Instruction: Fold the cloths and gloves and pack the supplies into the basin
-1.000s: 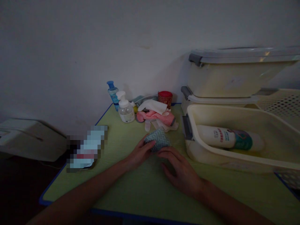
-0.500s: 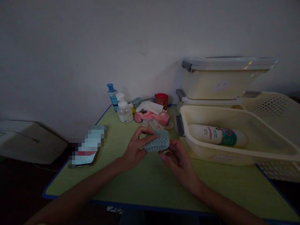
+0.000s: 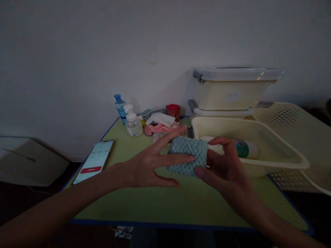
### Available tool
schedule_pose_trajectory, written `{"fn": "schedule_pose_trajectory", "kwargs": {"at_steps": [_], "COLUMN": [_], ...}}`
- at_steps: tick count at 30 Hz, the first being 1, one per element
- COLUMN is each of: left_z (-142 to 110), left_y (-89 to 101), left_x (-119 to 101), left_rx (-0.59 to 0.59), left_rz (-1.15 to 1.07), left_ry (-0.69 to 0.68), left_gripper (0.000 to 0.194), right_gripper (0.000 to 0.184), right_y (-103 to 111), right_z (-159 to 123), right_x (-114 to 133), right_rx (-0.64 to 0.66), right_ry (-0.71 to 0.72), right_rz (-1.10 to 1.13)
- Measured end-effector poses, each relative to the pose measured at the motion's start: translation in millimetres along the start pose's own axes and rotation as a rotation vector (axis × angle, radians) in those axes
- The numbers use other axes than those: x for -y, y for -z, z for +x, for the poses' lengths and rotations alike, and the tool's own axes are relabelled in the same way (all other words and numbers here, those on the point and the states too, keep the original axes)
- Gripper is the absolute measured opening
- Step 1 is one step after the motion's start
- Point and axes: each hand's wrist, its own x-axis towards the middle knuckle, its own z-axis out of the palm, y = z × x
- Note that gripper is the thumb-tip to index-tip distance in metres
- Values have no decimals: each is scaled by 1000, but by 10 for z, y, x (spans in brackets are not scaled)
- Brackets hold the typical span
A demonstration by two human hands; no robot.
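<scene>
A light blue knitted cloth (image 3: 190, 151) is held up above the green table (image 3: 155, 203). My right hand (image 3: 223, 168) grips its right side, thumb on top and fingers underneath. My left hand (image 3: 152, 162) has its fingers stretched out flat against the cloth's left side. An open cream tub (image 3: 279, 151) stands just right of the hands, with a white lotion bottle (image 3: 245, 148) lying inside it.
A phone (image 3: 94, 161) with a lit timer screen lies at the table's left edge. Two pump bottles (image 3: 130, 120), a red cup (image 3: 173, 112) and pink and white cloths (image 3: 160, 124) crowd the back. Lidded cream boxes (image 3: 232, 89) are stacked behind the tub; a perforated basket (image 3: 289, 120) is right.
The cloth has been lifted off the table and raised between both hands. My left fingers have straightened out along it, and the view has shifted to the right.
</scene>
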Motion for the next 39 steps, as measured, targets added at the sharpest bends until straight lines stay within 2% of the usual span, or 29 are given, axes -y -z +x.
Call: {"fn": "schedule_pose_trajectory", "kwargs": {"at_steps": [3, 5, 8, 11, 13, 17, 20, 24, 31, 39], "left_z": [205, 316, 413, 452, 479, 560, 598, 560, 314, 61], "left_y": [-37, -101, -244, -449, -616, -930, -1044, -1018, -838, -642], "left_x": [-51, -70, -59, -2, 47, 129, 171, 173, 28, -225], "left_rx": [-59, -89, -178, -279, -221, 32, 60, 19, 3, 13], "left_rz": [-76, -79, 19, 148, 209, 381, 531, 569, 485, 440], "left_ry": [61, 83, 103, 99, 62, 6, -22, -86, -71, -54], "left_gripper": [25, 24, 43, 55, 48, 41, 29, 19, 23, 32], "right_gripper": [52, 48, 41, 41, 40, 41, 40, 34, 39, 42], "right_y": [97, 197, 414, 687, 862, 1105, 1194, 1237, 1142, 978], "right_z": [66, 120, 204, 289, 342, 411, 423, 411, 354, 277], "right_x": [242, 363, 466, 511, 528, 545, 548, 561, 555, 388], "right_rx": [39, 65, 34, -90, -155, -258, -295, -240, -190, 7], "right_ry": [6, -20, -50, -45, -66, -194, -274, -337, -479, -562], "right_rz": [-73, -133, -209, -277, -286, -247, -254, -251, -308, -316]}}
